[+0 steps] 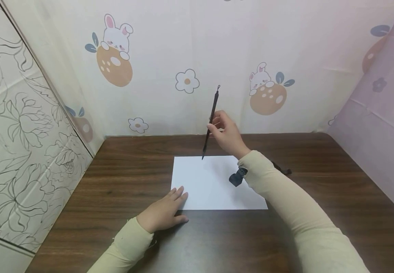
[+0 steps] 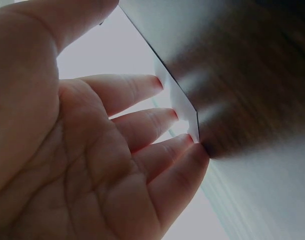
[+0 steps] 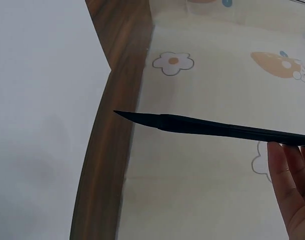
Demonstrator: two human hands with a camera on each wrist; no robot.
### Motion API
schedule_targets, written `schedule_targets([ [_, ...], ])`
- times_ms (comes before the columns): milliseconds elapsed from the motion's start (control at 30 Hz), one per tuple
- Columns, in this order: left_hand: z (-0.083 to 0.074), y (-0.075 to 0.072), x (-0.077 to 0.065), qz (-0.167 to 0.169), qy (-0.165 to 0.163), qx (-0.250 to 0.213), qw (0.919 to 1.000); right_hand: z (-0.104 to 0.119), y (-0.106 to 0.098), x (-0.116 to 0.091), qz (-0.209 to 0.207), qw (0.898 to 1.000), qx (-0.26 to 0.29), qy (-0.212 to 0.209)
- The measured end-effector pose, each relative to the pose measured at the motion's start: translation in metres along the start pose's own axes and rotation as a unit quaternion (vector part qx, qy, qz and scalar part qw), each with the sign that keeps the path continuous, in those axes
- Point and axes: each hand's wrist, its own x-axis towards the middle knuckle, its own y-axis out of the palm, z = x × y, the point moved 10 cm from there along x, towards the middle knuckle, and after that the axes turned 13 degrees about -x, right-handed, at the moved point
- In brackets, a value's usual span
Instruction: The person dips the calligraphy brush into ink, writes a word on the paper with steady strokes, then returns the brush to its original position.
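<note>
A dark calligraphy brush (image 1: 212, 117) is pinched between the thumb and fingers of my right hand (image 1: 226, 132). It stands nearly upright, its pointed tip down over the far edge of a white sheet of paper (image 1: 214, 182). In the right wrist view the brush (image 3: 207, 126) has a dark, tapered tip that appears apart from the paper (image 3: 37, 115). My left hand (image 1: 164, 212) rests with spread fingers on the sheet's near left corner, its thumb on the table. The left wrist view shows the left hand (image 2: 92, 150) from the palm side, fingertips touching the paper's edge.
The paper lies on a brown wood-grain table (image 1: 132, 170). A patterned curtain (image 1: 162, 45) with rabbits and flowers hangs right behind the table's far edge. A panel with line-drawn flowers (image 1: 16, 125) stands on the left. A dark wrist strap piece (image 1: 236, 178) hangs below the right sleeve.
</note>
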Motion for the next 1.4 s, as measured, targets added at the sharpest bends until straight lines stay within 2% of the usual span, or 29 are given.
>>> schedule_targets([
  [400, 0.004, 0.001, 0.001, 0.002, -0.009, 0.002, 1.0000, 0.009, 0.034, -0.002, 0.016, 1.000, 0.003, -0.013],
  [667, 0.005, 0.002, 0.002, 0.002, -0.006, 0.005, 1.0000, 0.013, 0.050, -0.006, 0.011, 0.999, -0.012, -0.029],
  [933, 0.005, 0.002, 0.002, 0.001, -0.008, 0.008, 0.9999, 0.016, 0.063, -0.013, 0.008, 0.999, -0.043, -0.032],
  [1233, 0.007, 0.002, 0.003, 0.005, -0.012, 0.010, 0.9999, 0.025, 0.074, -0.019, -0.017, 0.995, -0.070, -0.066],
  [1400, 0.009, 0.003, 0.004, 0.009, -0.019, 0.012, 0.9997, 0.027, 0.078, -0.021, -0.018, 0.994, -0.075, -0.074],
])
